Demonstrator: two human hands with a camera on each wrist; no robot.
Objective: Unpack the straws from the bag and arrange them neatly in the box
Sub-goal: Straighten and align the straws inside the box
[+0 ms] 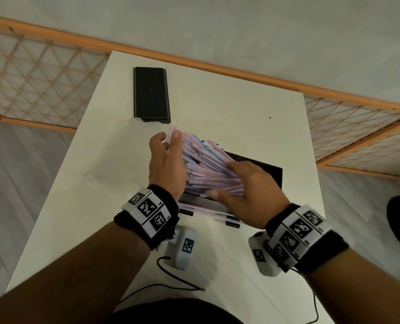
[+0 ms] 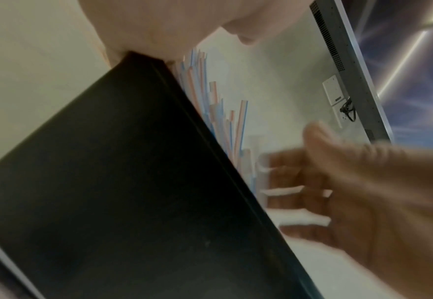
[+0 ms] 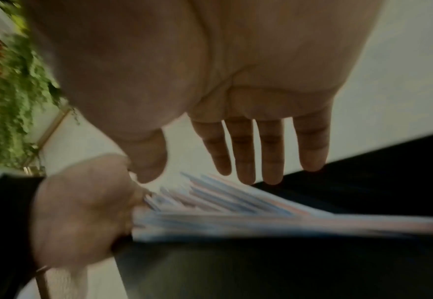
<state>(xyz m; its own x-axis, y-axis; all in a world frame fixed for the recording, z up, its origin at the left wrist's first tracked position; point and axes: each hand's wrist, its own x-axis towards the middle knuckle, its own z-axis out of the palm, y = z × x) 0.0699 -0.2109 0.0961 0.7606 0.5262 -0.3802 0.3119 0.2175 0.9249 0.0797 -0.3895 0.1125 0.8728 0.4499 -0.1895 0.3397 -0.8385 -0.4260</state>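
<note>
Two hands work the same bundle. The left hand (image 1: 167, 163) curls round the far ends of the straws (image 1: 203, 164), thumb laid over the top; the right hand (image 1: 252, 190) rests on the near side with fingers straight and slightly spread, gripping nothing. The straws fan out unevenly over the open black box (image 1: 273, 175) on the white table (image 1: 229, 94), a few lying along its near edge. A black lid (image 1: 151, 92) sits well apart, further back. No bag can be made out. The step looks like settling the bundle into the box; next, the fan probably needs squaring so all straws lie parallel.
</note>
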